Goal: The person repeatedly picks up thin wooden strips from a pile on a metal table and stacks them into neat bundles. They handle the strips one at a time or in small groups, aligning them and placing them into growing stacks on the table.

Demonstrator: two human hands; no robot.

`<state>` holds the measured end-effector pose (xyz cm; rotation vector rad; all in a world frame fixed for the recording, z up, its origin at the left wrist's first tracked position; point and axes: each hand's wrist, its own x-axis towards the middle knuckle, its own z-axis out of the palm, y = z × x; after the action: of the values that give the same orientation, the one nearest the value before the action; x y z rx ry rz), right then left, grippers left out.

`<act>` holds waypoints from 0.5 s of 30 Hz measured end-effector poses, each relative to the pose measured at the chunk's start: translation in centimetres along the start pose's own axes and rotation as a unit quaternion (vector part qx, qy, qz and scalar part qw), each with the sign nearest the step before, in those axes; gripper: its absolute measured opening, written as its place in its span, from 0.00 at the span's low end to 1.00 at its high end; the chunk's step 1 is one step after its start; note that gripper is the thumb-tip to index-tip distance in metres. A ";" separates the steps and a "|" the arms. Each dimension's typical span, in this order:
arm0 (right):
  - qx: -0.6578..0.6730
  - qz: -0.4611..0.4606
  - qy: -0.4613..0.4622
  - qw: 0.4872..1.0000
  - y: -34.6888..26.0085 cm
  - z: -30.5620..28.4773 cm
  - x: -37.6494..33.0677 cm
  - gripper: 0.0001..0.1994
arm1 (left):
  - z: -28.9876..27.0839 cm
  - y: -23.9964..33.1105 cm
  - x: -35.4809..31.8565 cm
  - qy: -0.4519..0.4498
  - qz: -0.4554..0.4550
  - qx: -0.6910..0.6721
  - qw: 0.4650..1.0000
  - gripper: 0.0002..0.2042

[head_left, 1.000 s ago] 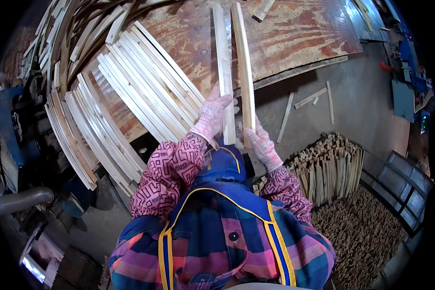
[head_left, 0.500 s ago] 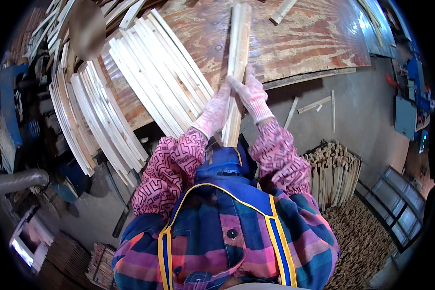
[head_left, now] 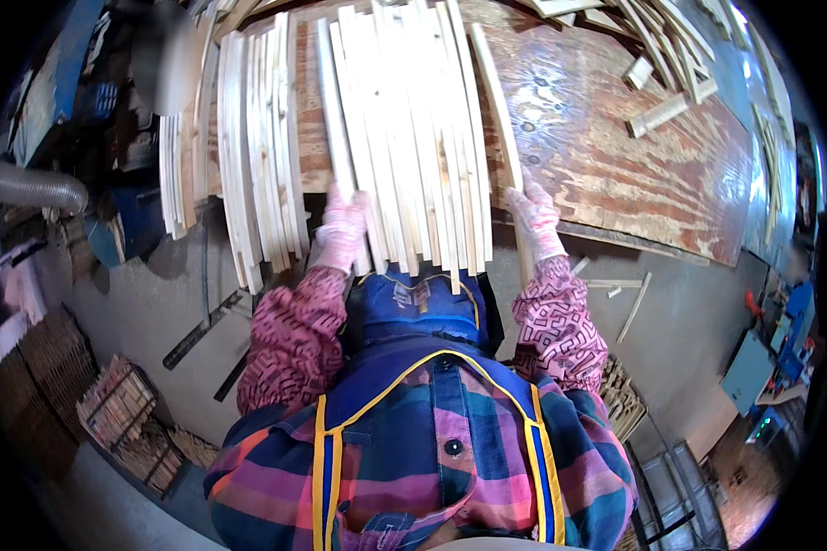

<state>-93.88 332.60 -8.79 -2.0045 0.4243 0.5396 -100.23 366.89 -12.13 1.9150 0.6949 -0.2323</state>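
Note:
A row of pale wooden strips [head_left: 404, 138] lies side by side in front of me, their near ends jutting over the table's edge. Gloved in light pink, my left hand [head_left: 341, 231] is closed round a wooden strip [head_left: 333, 101] at the row's left side; that strip leans slightly away from the others. My right hand [head_left: 535, 219], gloved the same way, grips another strip [head_left: 498, 96] just right of the row, with a narrow gap between them. Its near end hangs below my hand, and my fingers partly hide it.
More strip bundles [head_left: 262, 138] lie to the left on the plywood tabletop [head_left: 606, 174]. Loose offcuts [head_left: 662, 115] are heaped at the far right. Thin scraps [head_left: 634, 308] lie on the floor, and crated wood pieces [head_left: 124, 404] stand at lower left. A ribbed hose [head_left: 32, 186] runs at left.
My hands, together on a few strips before, are now apart on either side of the row. The view has turned left, bringing the row in front of me.

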 end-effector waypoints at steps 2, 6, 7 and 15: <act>-0.233 0.006 0.038 0.972 -0.7 2.9 0.1 0.33 | 1.7 0.4 -0.3 -0.020 0.065 -0.086 0.994 0.37; -0.201 -0.010 0.040 0.979 1.3 3.2 -0.3 0.36 | 2.2 -0.6 -0.3 -0.066 0.059 0.027 0.996 0.42; -0.117 -0.057 0.038 0.991 3.7 2.6 0.2 0.37 | 2.1 1.5 -0.6 -0.088 0.026 0.126 0.988 0.43; 0.041 -0.020 0.035 0.998 -0.9 0.2 -1.8 0.21 | 0.3 4.7 0.8 -0.029 0.078 0.315 0.945 0.35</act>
<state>-95.00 333.35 -7.24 -1.9537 0.4419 0.4208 -96.86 365.52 -9.01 2.5475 0.4513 -0.4502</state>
